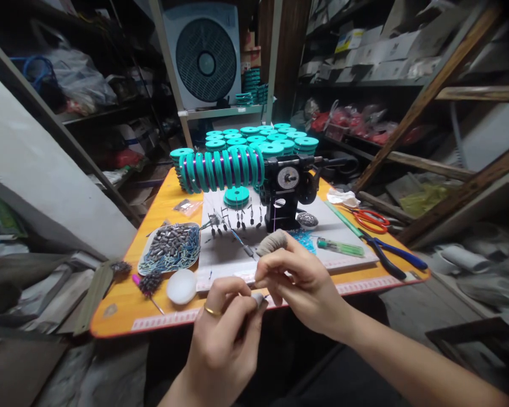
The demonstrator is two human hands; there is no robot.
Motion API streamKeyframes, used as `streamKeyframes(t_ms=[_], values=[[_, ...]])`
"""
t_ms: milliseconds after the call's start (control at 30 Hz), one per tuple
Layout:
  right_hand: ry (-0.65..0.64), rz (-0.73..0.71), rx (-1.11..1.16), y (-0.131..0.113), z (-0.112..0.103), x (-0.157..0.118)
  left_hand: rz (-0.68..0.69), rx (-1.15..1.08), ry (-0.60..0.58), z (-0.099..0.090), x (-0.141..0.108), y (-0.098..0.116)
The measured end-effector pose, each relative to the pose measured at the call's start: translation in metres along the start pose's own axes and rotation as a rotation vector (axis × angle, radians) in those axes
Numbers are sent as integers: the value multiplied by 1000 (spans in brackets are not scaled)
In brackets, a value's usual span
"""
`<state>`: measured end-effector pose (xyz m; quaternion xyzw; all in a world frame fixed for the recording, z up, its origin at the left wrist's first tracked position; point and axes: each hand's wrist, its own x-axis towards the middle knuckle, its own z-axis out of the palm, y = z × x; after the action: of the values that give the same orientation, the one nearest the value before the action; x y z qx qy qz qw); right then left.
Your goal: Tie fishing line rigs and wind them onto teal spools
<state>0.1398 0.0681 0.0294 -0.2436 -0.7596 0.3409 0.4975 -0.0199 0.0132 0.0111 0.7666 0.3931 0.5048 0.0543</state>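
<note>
My left hand, with a gold ring, is closed in a pinch at the table's front edge. A grey covering shows on one fingertip, and a tiny dark tip sticks out there; what it is I cannot make out. Just right of it, my right hand is also pinched, its index finger wrapped in a grey sleeve. Whatever lies between those fingers is too small to name. Close beyond them, a blue-and-white cord ends in a grey weight. A thin purple line runs down the black winding machine.
Teal spools sit in a row on the machine's shaft; more spools stand behind. A tray of grey weights and blue pieces lies left, near a white round dish. Right are a green lighter, pliers and red scissors.
</note>
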Motion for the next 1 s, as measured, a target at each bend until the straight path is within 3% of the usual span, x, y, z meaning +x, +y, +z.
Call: streamKeyframes(t_ms=[233, 300, 367, 467, 533, 600, 700, 800, 867, 1000], values=[[-10, 71, -79, -3, 4, 14, 303, 241, -94, -2, 3, -6], [-19, 73, -108, -1, 6, 15, 322, 217, -137, -2, 5, -5], [-33, 73, -96, 0, 5, 13, 135, 64, -159, -3, 6, -4], [-67, 31, -39, 2, -1, 3, -390, -326, -178, -3, 6, -4], [-111, -100, -101, 3, -8, -6, -674, -599, -195, -3, 5, -5], [-146, -296, -253, 7, -16, -14, -848, -842, -211, -1, 4, -7], [-146, -531, -470, 16, -23, -22, -982, -1072, -222, 4, 5, -7], [-153, -617, -497, 24, -24, -24, -1017, -1138, -209, 8, 7, -6], [-186, -570, -452, 25, -24, -23, -1019, -1127, -209, 8, 8, -5], [-328, -229, -263, 19, -22, -17, -1010, -1098, -221, 7, 6, -6]])
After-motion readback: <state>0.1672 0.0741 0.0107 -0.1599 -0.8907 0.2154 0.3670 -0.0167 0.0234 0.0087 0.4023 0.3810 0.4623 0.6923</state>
